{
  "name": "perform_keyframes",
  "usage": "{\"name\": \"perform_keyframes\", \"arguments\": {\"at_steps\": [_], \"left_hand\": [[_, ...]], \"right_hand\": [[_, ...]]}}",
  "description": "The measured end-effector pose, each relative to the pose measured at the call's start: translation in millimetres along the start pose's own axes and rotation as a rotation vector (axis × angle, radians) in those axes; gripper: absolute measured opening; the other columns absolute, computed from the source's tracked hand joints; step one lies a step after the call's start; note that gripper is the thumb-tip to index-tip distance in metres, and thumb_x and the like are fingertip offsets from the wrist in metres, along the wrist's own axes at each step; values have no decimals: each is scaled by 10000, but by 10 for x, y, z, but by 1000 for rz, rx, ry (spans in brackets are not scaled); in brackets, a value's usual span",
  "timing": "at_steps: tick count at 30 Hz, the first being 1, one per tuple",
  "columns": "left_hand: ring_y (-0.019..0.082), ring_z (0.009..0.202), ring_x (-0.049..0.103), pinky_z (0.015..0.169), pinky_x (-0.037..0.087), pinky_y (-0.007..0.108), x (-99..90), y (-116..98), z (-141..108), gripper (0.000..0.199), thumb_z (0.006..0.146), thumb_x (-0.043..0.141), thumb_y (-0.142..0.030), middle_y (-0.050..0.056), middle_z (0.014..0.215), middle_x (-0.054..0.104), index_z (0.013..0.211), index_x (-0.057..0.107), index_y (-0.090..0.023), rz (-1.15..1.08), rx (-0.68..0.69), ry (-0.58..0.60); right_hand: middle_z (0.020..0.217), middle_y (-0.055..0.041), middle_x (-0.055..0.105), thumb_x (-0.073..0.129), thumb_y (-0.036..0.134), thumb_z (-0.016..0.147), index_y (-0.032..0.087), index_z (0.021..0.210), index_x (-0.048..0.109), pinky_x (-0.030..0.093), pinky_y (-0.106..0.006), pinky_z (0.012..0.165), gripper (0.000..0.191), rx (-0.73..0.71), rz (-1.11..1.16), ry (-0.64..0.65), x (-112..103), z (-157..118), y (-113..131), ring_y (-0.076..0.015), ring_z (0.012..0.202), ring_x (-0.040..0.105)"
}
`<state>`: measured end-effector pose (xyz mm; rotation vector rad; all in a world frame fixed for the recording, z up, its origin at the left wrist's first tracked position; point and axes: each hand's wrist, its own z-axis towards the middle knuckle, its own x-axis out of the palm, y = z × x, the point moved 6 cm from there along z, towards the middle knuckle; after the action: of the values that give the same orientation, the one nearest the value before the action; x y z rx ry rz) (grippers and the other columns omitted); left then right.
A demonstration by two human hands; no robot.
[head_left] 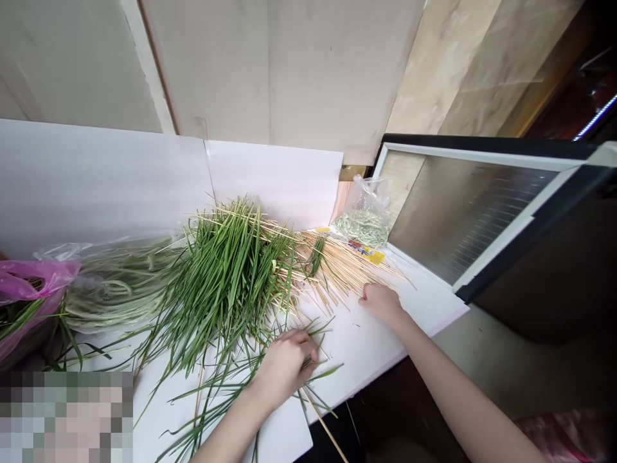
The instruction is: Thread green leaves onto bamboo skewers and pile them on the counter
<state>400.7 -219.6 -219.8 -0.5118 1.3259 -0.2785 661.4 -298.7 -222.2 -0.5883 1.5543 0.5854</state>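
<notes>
My left hand (pixel 289 359) is curled over a few chives near the front of the white tabletop, their green blades sticking out on both sides. A thin bamboo skewer (pixel 324 426) juts out below that hand, past the table edge; whether the fingers grip it is hidden. My right hand (pixel 382 301) is closed at the near ends of a fanned-out pile of bamboo skewers (pixel 344 265); what sits between its fingertips is hidden. A large heap of chives (pixel 224 276) lies left of the skewers, with more skewers under and behind it. A small chive bundle (pixel 317 256) rests on the pile.
At the back right stands a clear bag of pale green strips (pixel 364 218). A clear bag of long green vegetables (pixel 120 286) and a pink plastic bag (pixel 38 289) lie left. White boards (pixel 274 183) line the wall. A framed glass panel (pixel 463 206) stands right.
</notes>
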Motion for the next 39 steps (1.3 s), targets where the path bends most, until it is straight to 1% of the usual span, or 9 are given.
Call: {"name": "perform_keyframes", "arguments": {"at_steps": [5, 8, 10, 12, 15, 19, 25, 32, 39], "left_hand": [[218, 879, 605, 797, 436, 326, -133, 89, 6, 83, 863, 564, -156, 35, 893, 667, 892, 615, -215, -147, -61, -125], [174, 731, 574, 681, 411, 284, -231, 203, 16, 77, 912, 546, -242, 16, 840, 648, 968, 592, -215, -380, -142, -224], [150, 673, 534, 633, 389, 263, -283, 278, 22, 167, 906, 591, -322, 7, 817, 628, 1026, 600, -207, -579, -188, -298], [138, 677, 519, 639, 393, 251, -310, 333, 27, 252, 859, 669, -382, 7, 798, 611, 1014, 639, -186, -769, -220, -352], [127, 711, 528, 677, 414, 237, -304, 391, 21, 279, 783, 762, -398, 12, 780, 616, 912, 694, -161, -989, -265, -393], [72, 592, 448, 543, 352, 191, -262, 521, -37, 289, 746, 807, -386, -4, 770, 623, 921, 728, -170, -1200, -402, -464], [45, 573, 454, 537, 365, 160, -267, 644, -89, 289, 716, 837, -366, -13, 762, 631, 914, 742, -177, -1397, -475, -572], [62, 602, 473, 559, 378, 176, -183, 598, -61, 231, 773, 795, -363, -11, 747, 616, 877, 721, -171, -1363, -459, -467], [72, 659, 510, 633, 392, 180, -143, 489, -21, 208, 786, 789, -340, 6, 749, 638, 856, 742, -149, -1272, -457, -384]], "right_hand": [[697, 17, 595, 590, 143, 853, 200, 725, 553, 375, -258, 571, 145, -79, 146, -28, -93, -430, -421, -169, 659, 565], [613, 44, 483, 467, 241, 931, 224, 686, 439, 324, -247, 535, 248, -132, 277, -44, -42, -800, -572, -156, 587, 485], [629, 43, 415, 351, 338, 1006, 233, 700, 370, 336, -244, 543, 324, -173, 421, -78, 15, -1043, -526, -155, 597, 432], [656, 43, 358, 363, 410, 1022, 235, 713, 329, 330, -247, 549, 357, -229, 762, -97, 69, -1246, -367, -151, 604, 377], [682, 45, 336, 393, 423, 1031, 230, 744, 372, 301, -246, 544, 346, -312, 990, 24, 173, -1434, -6, -141, 598, 333], [729, 31, 446, 344, 412, 1053, 235, 883, 518, 343, -253, 568, 301, -387, 987, 146, 186, -1530, 255, -142, 584, 405], [657, -9, 526, 420, 454, 1018, 227, 711, 486, 403, -258, 561, 387, -342, 881, 4, 282, -1585, -11, -186, 620, 516], [771, -73, 705, 494, 447, 989, 222, 772, 659, 523, -241, 599, 353, -326, 940, -65, 652, -1694, -129, -231, 706, 665], [824, -49, 727, 503, 399, 1008, 209, 844, 712, 542, -217, 697, 326, -361, 932, 59, 630, -1731, -34, -214, 795, 695]]}}
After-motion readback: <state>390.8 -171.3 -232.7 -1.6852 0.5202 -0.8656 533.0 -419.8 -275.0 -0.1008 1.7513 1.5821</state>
